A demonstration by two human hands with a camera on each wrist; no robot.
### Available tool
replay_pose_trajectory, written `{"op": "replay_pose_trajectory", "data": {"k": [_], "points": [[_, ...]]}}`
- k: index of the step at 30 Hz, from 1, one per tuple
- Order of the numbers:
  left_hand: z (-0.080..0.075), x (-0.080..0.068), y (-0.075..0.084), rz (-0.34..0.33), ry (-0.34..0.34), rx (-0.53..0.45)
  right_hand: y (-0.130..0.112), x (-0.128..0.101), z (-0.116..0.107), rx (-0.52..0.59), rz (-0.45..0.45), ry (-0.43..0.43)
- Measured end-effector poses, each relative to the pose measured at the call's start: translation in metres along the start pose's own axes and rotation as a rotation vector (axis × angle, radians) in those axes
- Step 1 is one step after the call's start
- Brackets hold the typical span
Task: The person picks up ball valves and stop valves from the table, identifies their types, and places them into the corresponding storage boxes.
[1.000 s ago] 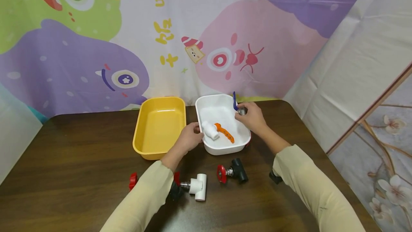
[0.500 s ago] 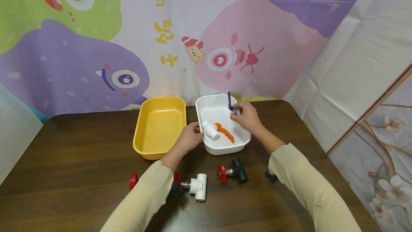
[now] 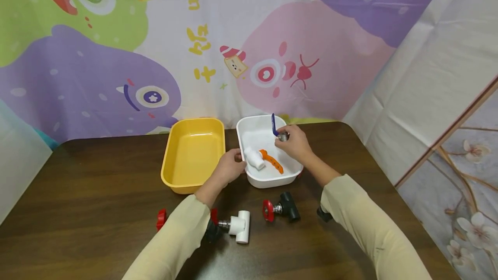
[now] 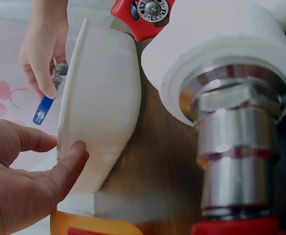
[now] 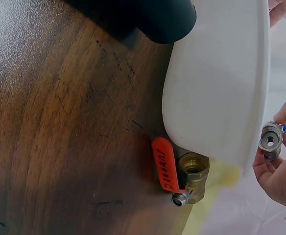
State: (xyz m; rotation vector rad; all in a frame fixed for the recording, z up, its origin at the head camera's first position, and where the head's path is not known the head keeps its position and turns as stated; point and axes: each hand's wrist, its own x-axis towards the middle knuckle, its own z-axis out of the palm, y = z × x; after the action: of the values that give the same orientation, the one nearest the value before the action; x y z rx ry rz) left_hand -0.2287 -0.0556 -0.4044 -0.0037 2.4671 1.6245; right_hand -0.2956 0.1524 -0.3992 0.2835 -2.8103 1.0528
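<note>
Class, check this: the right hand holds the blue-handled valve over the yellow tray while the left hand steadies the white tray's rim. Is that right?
Not quite. The right hand holds the blue-handled valve over the white tray, not the yellow tray, as the head view shows. The left hand does rest on the white tray's rim.

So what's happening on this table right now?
A person is working at a white tray on a dark wooden table. The right hand pinches a small metal valve with a blue handle over the tray, while the left hand rests on the tray's near left rim. A white fitting with an orange handle lies inside. A yellow tray sits alongside; more valves lie nearer the person.
</note>
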Motion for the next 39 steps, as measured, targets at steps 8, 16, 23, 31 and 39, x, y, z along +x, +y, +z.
{"op": "replay_pose_trajectory", "data": {"k": [8,16,23,31,39], "points": [[0.0,-0.001,0.0,-0.003,0.005,-0.009,-0.001,-0.001,0.005,-0.005,-0.003,-0.019],[0.0,-0.002,0.002,-0.004,0.003,-0.003,0.0,0.002,0.01,-0.005,-0.011,-0.012],[0.0,-0.001,-0.001,0.006,0.008,0.0,0.001,0.002,0.015,-0.002,-0.026,-0.033],[0.001,-0.001,-0.001,0.009,0.014,0.012,0.002,0.0,0.019,-0.022,-0.015,-0.069],[0.001,-0.001,0.001,0.005,0.021,0.033,0.004,0.003,0.025,-0.051,-0.018,-0.087]]}}
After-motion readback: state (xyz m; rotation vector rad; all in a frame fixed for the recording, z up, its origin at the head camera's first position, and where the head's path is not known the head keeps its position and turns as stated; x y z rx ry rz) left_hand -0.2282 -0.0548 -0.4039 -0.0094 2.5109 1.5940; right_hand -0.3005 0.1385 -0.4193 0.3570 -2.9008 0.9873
